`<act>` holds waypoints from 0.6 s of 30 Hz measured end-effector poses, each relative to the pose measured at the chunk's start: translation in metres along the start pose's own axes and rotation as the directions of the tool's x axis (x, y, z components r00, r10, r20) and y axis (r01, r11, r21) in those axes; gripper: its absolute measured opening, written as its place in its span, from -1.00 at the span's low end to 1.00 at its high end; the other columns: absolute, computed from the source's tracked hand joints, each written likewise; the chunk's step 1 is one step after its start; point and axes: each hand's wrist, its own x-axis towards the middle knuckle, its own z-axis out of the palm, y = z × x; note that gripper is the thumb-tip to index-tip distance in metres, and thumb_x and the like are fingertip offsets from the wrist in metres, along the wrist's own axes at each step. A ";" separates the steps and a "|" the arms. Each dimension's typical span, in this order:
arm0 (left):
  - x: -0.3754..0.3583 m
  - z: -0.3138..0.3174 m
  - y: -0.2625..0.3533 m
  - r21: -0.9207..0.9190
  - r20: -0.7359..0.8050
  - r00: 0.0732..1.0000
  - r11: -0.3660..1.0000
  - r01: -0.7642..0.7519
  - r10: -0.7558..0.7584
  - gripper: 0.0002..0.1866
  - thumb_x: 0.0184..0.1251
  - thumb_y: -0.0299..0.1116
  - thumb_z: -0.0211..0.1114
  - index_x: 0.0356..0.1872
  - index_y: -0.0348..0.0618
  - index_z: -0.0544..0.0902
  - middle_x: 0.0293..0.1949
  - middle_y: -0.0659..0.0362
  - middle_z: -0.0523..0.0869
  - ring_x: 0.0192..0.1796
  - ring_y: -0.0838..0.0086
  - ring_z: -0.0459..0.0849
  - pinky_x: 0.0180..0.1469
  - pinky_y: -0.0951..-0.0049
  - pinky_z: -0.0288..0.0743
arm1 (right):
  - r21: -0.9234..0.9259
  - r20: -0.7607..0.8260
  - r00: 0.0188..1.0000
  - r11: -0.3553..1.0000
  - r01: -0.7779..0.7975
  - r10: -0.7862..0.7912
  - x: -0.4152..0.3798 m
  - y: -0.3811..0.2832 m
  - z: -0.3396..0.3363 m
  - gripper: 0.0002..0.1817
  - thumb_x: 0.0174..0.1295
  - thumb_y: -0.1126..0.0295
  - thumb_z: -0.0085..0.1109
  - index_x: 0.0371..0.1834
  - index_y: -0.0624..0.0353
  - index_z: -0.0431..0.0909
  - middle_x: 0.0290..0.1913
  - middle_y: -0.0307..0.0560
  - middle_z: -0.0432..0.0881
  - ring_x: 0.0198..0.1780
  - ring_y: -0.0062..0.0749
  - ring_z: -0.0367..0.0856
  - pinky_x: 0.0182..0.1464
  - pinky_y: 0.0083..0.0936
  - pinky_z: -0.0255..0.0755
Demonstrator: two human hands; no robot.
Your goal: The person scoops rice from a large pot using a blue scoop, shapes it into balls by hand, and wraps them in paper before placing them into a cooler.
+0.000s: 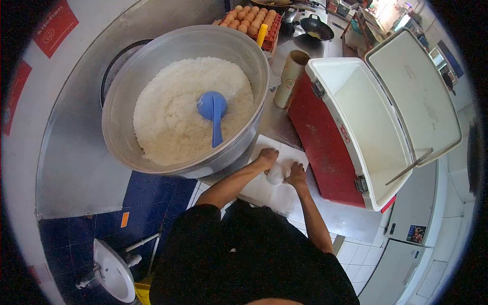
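My left hand (pixel 266 158) and my right hand (pixel 296 175) are on either side of a small white bundle (pixel 276 174), fingers closed around its edges. The bundle lies on white sheets (pixel 255 188) on the metal counter, in front of my body. Left of my hands stands a big metal pot (pixel 116 124) of white rice (pixel 170 107). A blue scoop (pixel 212 107) lies face down on the rice, its handle pointing toward me.
An open red and white cooler (pixel 325 147) stands right of my hands. Behind are a cylindrical container (pixel 291 79), egg trays (pixel 252 23) and a black pan (pixel 316 28). A white sink (pixel 113 269) is at lower left.
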 end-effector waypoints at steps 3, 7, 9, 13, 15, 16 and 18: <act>0.008 -0.008 0.005 0.248 0.368 0.924 0.947 -0.204 0.103 -0.75 -0.04 -0.45 0.42 -0.30 -0.30 0.63 -0.26 -0.09 0.72 -0.09 0.01 0.70 -0.05 0.11 0.59 | 0.033 0.360 0.930 0.997 0.072 -0.079 0.026 0.014 0.021 -0.25 -0.47 0.11 0.64 -0.11 0.23 0.60 -0.18 0.20 0.66 -0.12 0.01 0.68 -0.03 -0.26 0.58; -0.030 -0.013 0.004 -0.006 0.107 0.987 0.993 -0.117 0.117 -0.85 0.04 -0.51 0.28 -0.32 -0.23 0.69 -0.26 -0.11 0.70 -0.10 0.00 0.68 -0.04 0.10 0.57 | 0.218 0.213 0.977 0.976 -0.017 -0.030 -0.004 0.000 0.005 -0.68 -0.26 0.26 0.48 -0.49 0.22 0.63 -0.28 0.17 0.67 -0.25 0.10 0.68 -0.15 -0.15 0.57; -0.057 -0.002 0.006 -0.140 -0.038 0.998 0.988 -0.060 0.055 -0.82 0.09 -0.51 0.25 -0.24 -0.20 0.66 -0.21 -0.09 0.68 -0.09 0.00 0.66 -0.03 0.10 0.56 | 0.349 -0.024 0.987 0.927 -0.139 0.157 -0.041 -0.029 -0.005 -0.91 0.02 0.44 0.24 -0.44 0.20 0.57 -0.34 0.16 0.64 -0.36 0.23 0.63 -0.29 -0.02 0.50; -0.120 0.039 0.016 -0.291 -0.329 0.944 0.953 -0.084 -0.017 -0.66 0.23 -0.51 0.16 0.06 -0.25 0.56 -0.07 -0.09 0.64 -0.06 -0.02 0.62 0.02 0.10 0.53 | 0.532 -0.168 0.973 0.846 -0.044 0.157 -0.097 -0.057 -0.001 -0.72 0.20 0.51 0.07 -0.04 0.41 0.48 -0.10 0.33 0.53 0.00 0.18 0.52 -0.01 -0.07 0.45; -0.137 0.034 0.036 -0.257 -0.551 0.834 0.954 -0.154 -0.014 -0.52 0.28 -0.48 0.14 0.25 -0.29 0.45 -0.03 -0.15 0.60 0.00 -0.02 0.58 0.11 0.11 0.48 | 0.527 -0.263 0.961 0.847 0.070 0.085 -0.113 -0.069 -0.001 -0.50 0.26 0.49 0.03 0.27 0.47 0.29 0.09 0.38 0.43 0.14 0.24 0.40 0.18 -0.07 0.35; -0.140 0.030 0.041 -0.257 -0.544 0.839 0.948 -0.185 0.017 -0.52 0.28 -0.48 0.14 0.25 -0.29 0.45 -0.03 -0.15 0.60 0.00 -0.02 0.58 0.11 0.11 0.48 | 0.591 -0.147 0.981 0.807 -0.016 0.126 -0.117 -0.072 -0.007 -0.40 0.31 0.48 -0.02 0.39 0.49 0.11 0.19 0.42 0.34 0.20 0.27 0.33 0.29 -0.09 0.27; -0.142 0.028 0.049 -0.187 -0.551 0.834 0.973 -0.136 0.011 -0.42 0.27 -0.47 0.19 0.35 -0.32 0.35 -0.01 -0.16 0.57 0.04 -0.02 0.55 0.16 0.13 0.43 | 0.697 -0.111 0.953 0.705 -0.128 0.282 -0.114 -0.079 -0.010 -0.51 0.39 0.38 -0.06 0.30 0.49 0.27 0.08 0.41 0.44 0.11 0.25 0.42 0.22 -0.11 0.33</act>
